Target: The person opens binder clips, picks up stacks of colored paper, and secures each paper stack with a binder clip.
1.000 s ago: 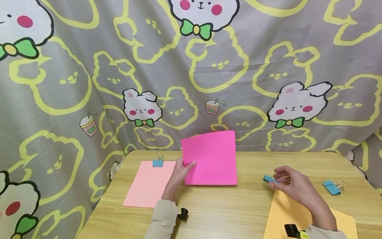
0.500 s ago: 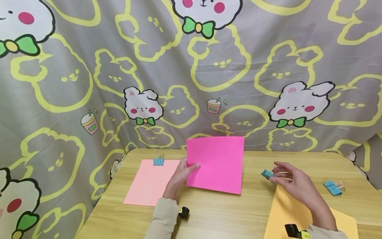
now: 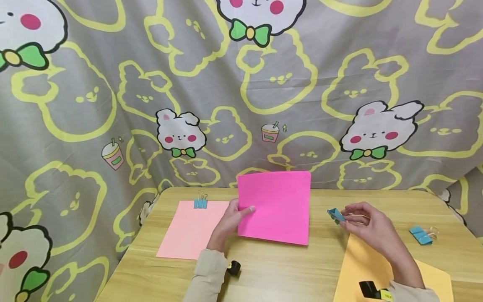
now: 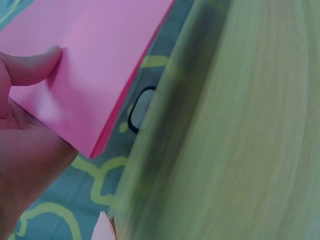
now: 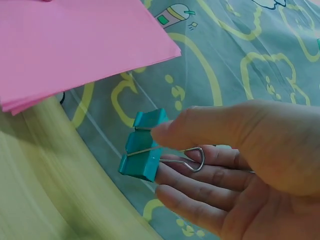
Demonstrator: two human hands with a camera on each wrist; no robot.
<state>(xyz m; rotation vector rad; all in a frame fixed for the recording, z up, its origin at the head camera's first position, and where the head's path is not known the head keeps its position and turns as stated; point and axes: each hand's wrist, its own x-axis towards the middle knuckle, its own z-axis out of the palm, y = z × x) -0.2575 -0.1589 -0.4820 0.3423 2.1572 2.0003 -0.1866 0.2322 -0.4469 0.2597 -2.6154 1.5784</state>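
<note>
My left hand pinches a stack of bright pink paper at its left edge, thumb on the front face. The stack is held up above the table, and its several sheets fan slightly at the edge in the left wrist view. To the right, my right hand holds a blue binder clip between thumb and fingers. One wire handle of the clip shows against the fingers in the right wrist view. The clip is apart from the pink paper.
Light pink paper lies at the left with a blue binder clip on its top edge. Yellow-orange paper lies under my right forearm. Another blue binder clip rests on the wooden table at the right. A patterned curtain hangs behind.
The pink paper has shifted right and turned a little in my left hand. My right hand has raised the binder clip slightly and tilted it, moving it a little to the left.
</note>
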